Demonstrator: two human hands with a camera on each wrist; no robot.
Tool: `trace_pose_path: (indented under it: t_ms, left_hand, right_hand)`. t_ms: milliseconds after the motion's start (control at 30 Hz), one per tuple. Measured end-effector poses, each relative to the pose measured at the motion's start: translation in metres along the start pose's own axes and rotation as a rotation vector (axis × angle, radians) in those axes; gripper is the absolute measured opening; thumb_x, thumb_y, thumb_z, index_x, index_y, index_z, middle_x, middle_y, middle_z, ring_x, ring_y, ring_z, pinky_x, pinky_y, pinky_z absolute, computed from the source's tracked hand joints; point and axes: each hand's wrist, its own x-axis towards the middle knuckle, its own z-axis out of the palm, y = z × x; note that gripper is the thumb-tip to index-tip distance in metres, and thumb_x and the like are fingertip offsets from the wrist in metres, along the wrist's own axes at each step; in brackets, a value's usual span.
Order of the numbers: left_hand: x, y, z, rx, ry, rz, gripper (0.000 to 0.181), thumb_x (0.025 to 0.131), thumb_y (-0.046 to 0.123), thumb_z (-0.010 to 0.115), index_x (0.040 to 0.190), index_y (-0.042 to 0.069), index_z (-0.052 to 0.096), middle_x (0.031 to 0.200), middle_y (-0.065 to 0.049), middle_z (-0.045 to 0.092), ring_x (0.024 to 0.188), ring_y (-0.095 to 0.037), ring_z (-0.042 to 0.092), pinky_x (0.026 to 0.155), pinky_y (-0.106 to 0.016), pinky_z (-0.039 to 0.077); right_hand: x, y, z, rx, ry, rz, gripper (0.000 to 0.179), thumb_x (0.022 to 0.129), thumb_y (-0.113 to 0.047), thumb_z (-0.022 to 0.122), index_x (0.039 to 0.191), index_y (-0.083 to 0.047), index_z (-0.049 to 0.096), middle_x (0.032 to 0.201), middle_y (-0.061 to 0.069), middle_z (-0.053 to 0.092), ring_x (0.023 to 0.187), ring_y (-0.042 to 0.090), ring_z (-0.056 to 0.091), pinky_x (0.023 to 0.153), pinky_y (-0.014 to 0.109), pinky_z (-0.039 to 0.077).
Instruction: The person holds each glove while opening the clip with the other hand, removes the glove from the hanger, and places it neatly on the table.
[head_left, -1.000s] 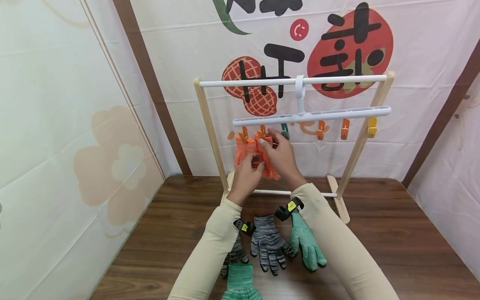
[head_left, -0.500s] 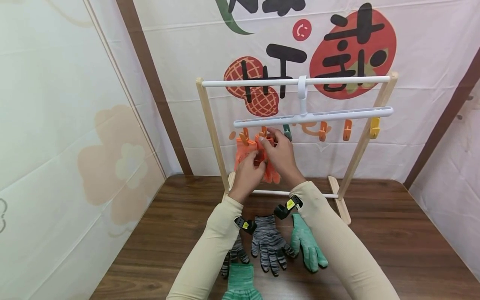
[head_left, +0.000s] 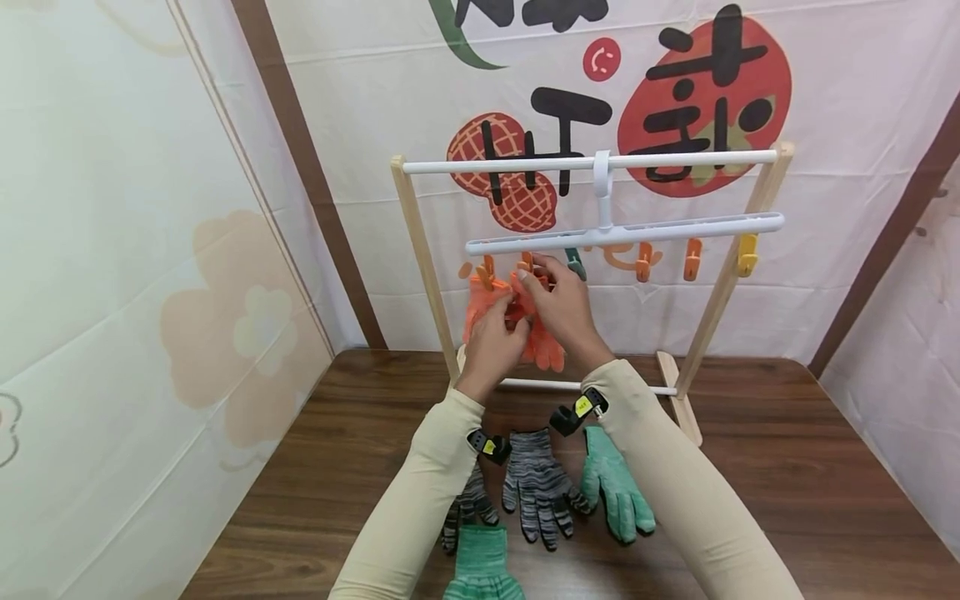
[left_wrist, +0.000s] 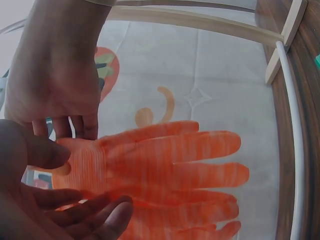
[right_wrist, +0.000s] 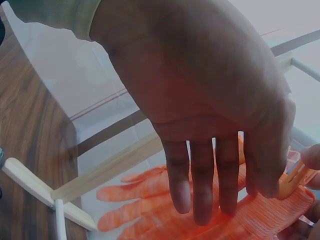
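Observation:
Two orange gloves hang side by side from a white hanger [head_left: 675, 227]. The left orange glove [head_left: 477, 310] is in an orange clothespin [head_left: 486, 275]. At the right orange glove [head_left: 547, 354], my right hand [head_left: 564, 312] pinches the cuff just below a second orange clothespin [head_left: 526, 262]. My left hand [head_left: 491, 346] holds the same glove near its cuff, thumb and index finger close together; its exact contact is partly hidden. In the left wrist view that orange glove [left_wrist: 145, 162] spreads its fingers away from both hands. Right-hand fingers [right_wrist: 202, 185] hang straight over orange fabric in the right wrist view.
A green clothespin [head_left: 575, 263], more orange ones and a yellow clothespin [head_left: 747, 256] hang farther right. The wooden rack [head_left: 697, 333] stands on a brown table [head_left: 300, 508]. Grey striped gloves [head_left: 534, 483] and green gloves [head_left: 615, 492] lie in front, partly under the forearms.
Both hands stay at the right orange glove with small shifts. Its fingers hang slightly lower and show more fully; the left orange glove swings slightly left.

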Motion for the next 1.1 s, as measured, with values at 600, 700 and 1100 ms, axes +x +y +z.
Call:
trace_pose_path:
  t_ms: [600, 700, 1100]
  left_hand:
    - [0.012, -0.008, 0.005, -0.154, 0.181, -0.054, 0.032, 0.100, 0.010, 0.060, 0.130, -0.001, 0.063, 0.124, -0.016, 0.067, 0.116, -0.030, 0.062, 0.099, -0.044, 0.049]
    - [0.014, -0.010, 0.005, -0.216, 0.199, -0.084, 0.024, 0.099, 0.010, 0.063, 0.119, -0.003, 0.066, 0.115, -0.016, 0.068, 0.107, -0.029, 0.063, 0.093, -0.042, 0.051]
    - [0.013, -0.006, 0.006, -0.236, 0.227, -0.085, 0.014, 0.095, 0.013, 0.070, 0.098, 0.000, 0.066, 0.084, -0.006, 0.062, 0.078, -0.016, 0.054, 0.068, -0.025, 0.043]
  right_hand:
    - [0.000, -0.004, -0.001, 0.017, -0.031, 0.019, 0.045, 0.102, -0.034, 0.063, 0.139, -0.008, 0.062, 0.119, 0.009, 0.067, 0.105, 0.022, 0.061, 0.090, 0.043, 0.050]
    - [-0.001, -0.006, -0.002, 0.027, -0.037, 0.023, 0.044, 0.103, -0.033, 0.063, 0.139, -0.007, 0.061, 0.121, 0.010, 0.067, 0.107, 0.024, 0.060, 0.092, 0.044, 0.049]
    - [0.001, -0.007, -0.008, 0.066, -0.048, 0.012, 0.046, 0.103, -0.033, 0.061, 0.142, -0.007, 0.059, 0.124, 0.010, 0.068, 0.117, 0.022, 0.061, 0.101, 0.042, 0.048]
